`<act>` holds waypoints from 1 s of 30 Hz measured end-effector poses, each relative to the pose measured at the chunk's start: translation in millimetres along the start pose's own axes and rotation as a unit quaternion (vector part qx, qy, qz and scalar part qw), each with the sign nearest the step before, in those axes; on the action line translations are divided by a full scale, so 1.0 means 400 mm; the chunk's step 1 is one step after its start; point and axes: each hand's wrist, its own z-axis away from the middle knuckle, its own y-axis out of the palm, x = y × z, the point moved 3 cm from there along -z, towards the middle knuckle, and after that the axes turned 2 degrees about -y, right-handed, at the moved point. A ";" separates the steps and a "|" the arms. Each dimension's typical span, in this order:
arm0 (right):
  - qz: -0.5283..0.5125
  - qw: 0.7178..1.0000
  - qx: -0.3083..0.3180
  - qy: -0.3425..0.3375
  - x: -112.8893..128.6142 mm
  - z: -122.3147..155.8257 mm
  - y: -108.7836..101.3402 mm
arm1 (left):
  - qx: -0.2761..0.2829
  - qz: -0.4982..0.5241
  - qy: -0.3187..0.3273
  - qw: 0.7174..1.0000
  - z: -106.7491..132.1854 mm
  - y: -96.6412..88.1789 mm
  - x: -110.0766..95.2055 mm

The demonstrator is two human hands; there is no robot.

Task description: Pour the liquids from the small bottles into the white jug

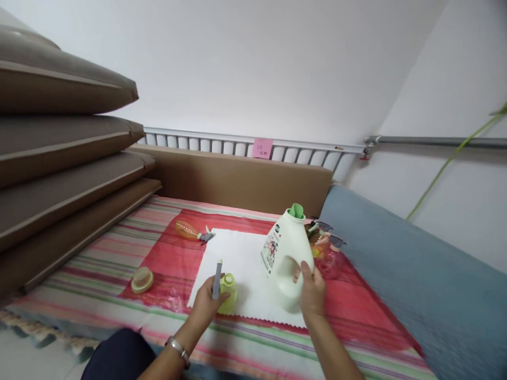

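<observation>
My right hand (311, 289) is closed on the handle of a large white jug (285, 252) with an open green spout, tilted on a white cloth (241, 258). My left hand (206, 302) grips a small yellow-green bottle (229, 290) standing on the cloth's near edge, and a grey spray head (217, 278) rises between its fingers. An orange spray bottle (189, 230) lies on its side at the cloth's far left corner. A round cream-coloured cap (142, 279) rests on the striped bedspread (119, 248) to the left.
Several spray bottles, orange and pink (327, 253), crowd behind the jug beside a blue blanket (404, 279). Brown cushions (59, 158) are stacked at the left. A cardboard panel (237, 179) and a white rail with a pink note (262, 148) line the far edge.
</observation>
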 end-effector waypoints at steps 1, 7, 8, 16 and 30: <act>0.007 1.000 -0.005 -0.006 -0.021 0.005 0.010 | 0.002 0.002 -0.001 1.000 -0.002 0.000 0.002; 0.064 0.997 0.031 0.005 -0.087 0.018 0.011 | 0.015 0.026 -0.007 1.000 -0.012 -0.006 0.005; 0.070 0.997 0.044 0.007 -0.089 0.018 0.005 | 0.016 0.023 -0.009 1.000 -0.013 -0.006 0.004; 0.066 0.997 -0.025 -0.023 -0.067 0.076 -0.111 | 0.013 0.051 -0.018 0.998 -0.004 -0.057 -0.072; 0.126 0.985 0.116 -0.034 -0.058 0.274 -0.078 | 0.066 0.235 0.052 0.968 -0.048 -0.063 -0.403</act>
